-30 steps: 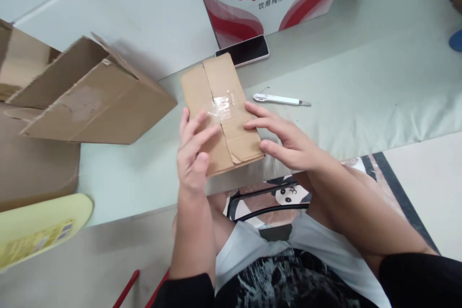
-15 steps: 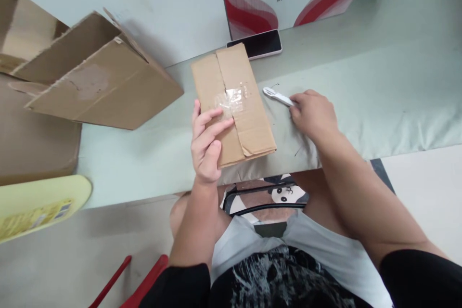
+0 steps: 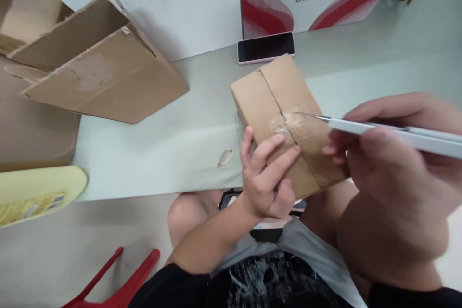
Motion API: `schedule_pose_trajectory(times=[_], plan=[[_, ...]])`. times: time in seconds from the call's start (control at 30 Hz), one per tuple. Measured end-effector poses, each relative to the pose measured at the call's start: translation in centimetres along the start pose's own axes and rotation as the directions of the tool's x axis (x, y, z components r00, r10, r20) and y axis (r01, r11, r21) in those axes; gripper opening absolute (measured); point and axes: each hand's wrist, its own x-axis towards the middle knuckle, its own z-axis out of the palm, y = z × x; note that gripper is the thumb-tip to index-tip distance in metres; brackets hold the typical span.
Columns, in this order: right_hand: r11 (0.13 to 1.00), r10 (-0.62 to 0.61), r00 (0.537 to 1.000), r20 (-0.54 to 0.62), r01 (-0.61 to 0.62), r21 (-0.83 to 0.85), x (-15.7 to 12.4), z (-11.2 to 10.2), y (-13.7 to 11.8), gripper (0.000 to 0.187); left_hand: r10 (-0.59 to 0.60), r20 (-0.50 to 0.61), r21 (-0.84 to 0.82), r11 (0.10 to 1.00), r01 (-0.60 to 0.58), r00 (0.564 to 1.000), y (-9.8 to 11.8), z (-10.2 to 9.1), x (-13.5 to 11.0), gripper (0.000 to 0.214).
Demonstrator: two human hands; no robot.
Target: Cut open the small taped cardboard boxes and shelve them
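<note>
My left hand (image 3: 269, 178) is lying half-open with its fingers spreading, partly bent, over the near left part of a closed cardboard box (image 3: 312, 147), which is sitting at a slant between my two hands. My right hand (image 3: 400, 159), blurring somewhat, is gripping a slim white utility knife (image 3: 390, 131), its thin blade pointing left and hovering at or just over the clear tape (image 3: 285, 122) that is crossing the box's centre seam, just ahead of my left fingertips; whether the tip is touching the tape I cannot tell. Beyond my left hand, past the box's far end, a smartphone (image 3: 266, 48) is lying dark-screened against the foot of a red-and-white drinking-water carton (image 3: 279, 19). Well to the left of that hand, an open cardboard carton (image 3: 111, 84) is standing on a pale green tablecloth (image 3: 144, 163), and a rounded pale yellow object (image 3: 39, 183) is jutting in nearer to me. Below and left of the same hand, red legs (image 3: 135, 276) are showing above the floor.
</note>
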Motion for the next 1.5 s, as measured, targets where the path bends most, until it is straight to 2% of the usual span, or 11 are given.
schedule_pose_trajectory(times=[0.07,0.13,0.4,0.5,0.67,0.83,1.0,1.1,1.23,1.4,1.5], plan=[[0.991,0.052,0.998,0.034,-0.047,-0.122,-0.5,0.0,-0.1,0.008,0.000,0.020,-0.004,1.000,0.000,1.000,0.3,0.1,0.0,0.045],[0.982,0.073,0.997,0.005,-0.071,-0.177,-0.6,0.1,0.2,0.009,-0.008,0.019,-0.002,1.000,0.008,1.000,0.4,0.1,0.0,0.045],[0.983,0.044,0.989,-0.139,-0.068,-0.168,0.1,1.2,1.1,0.013,-0.015,-0.024,-0.091,0.996,0.013,1.000,0.2,0.3,0.0,0.045],[0.989,0.032,0.994,-0.108,-0.047,-0.138,0.1,0.9,1.1,0.010,0.001,-0.008,-0.095,0.995,-0.002,1.000,0.2,0.3,0.0,0.046],[0.971,0.065,0.998,-0.011,-0.066,-0.229,-0.5,0.7,0.4,0.011,-0.014,-0.041,-0.068,0.998,0.011,0.999,0.1,0.5,0.0,0.044],[0.963,-0.039,0.998,-0.053,0.023,-0.267,-0.7,0.8,0.6,0.009,-0.016,-0.039,-0.048,0.999,0.014,0.999,-0.1,0.6,-0.2,0.044],[0.913,-0.004,1.000,0.030,0.016,-0.407,-0.9,0.5,0.6,0.009,-0.008,-0.032,-0.059,0.998,0.006,0.999,-0.2,0.6,-0.3,0.044],[0.884,-0.042,0.999,0.034,0.053,-0.464,-1.0,0.3,0.6,0.008,-0.005,-0.049,-0.070,0.998,0.001,0.999,-0.2,0.7,-0.3,0.042],[0.843,-0.061,0.988,0.139,0.126,-0.523,-0.8,0.1,0.5,0.004,-0.009,-0.060,-0.079,0.997,0.004,0.998,-0.1,0.8,-0.2,0.041],[0.834,-0.064,0.971,0.232,0.180,-0.522,-0.8,0.2,0.0,0.006,-0.012,-0.049,-0.137,0.991,0.005,0.999,-0.2,0.9,-0.3,0.041],[0.852,-0.096,0.971,0.220,0.195,-0.486,-1.0,0.3,0.0,0.010,-0.037,-0.049,-0.130,0.991,0.031,0.998,-0.2,0.9,-0.5,0.043]])
